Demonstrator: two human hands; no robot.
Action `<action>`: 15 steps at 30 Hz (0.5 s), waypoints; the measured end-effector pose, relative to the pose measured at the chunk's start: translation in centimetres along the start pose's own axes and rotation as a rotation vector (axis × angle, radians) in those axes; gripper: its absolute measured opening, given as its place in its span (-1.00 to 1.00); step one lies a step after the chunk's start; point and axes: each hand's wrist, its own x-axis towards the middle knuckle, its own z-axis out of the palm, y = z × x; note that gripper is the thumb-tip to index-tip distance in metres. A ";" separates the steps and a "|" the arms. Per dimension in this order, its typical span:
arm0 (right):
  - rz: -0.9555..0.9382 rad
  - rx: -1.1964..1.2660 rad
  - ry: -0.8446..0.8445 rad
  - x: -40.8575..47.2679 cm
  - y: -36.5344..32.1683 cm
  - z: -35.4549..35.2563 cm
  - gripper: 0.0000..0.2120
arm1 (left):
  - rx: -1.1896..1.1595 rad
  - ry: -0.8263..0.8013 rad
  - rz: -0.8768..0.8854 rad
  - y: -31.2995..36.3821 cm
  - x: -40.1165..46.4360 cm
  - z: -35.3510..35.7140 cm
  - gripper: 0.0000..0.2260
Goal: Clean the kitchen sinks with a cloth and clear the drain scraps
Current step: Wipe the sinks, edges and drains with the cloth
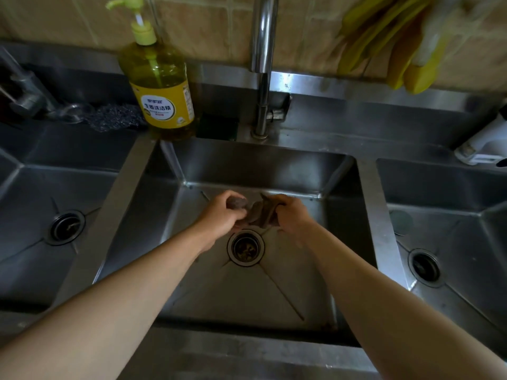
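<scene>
Gripping a brown cloth [260,212] from both ends, the fingers [240,215] of the left hand [222,212] are curling round a bunched wad of it while the right hand [293,215] is clutching the other end, so the cloth is stretching left to right between the 2 hands, low over the floor of the middle sink [274,292]. It looks as if the person is wringing or refolding it. Directly below the cloth and nearer the person, the drain [246,247] is sitting with dark scraps [245,250] in its basket, about midway between both wrists, so either hand could drop to it, though both are occupied. To each side lie 2 more sinks, the left sink [33,229] and right sink [472,237]. Behind, on the counter [329,138], a soap bottle [160,86] is standing beside the tap [262,64].
</scene>
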 end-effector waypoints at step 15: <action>-0.096 0.225 -0.249 -7.4 -1.0 -6.6 -0.57 | -0.505 -0.026 -0.333 6.2 -2.9 0.8 -0.81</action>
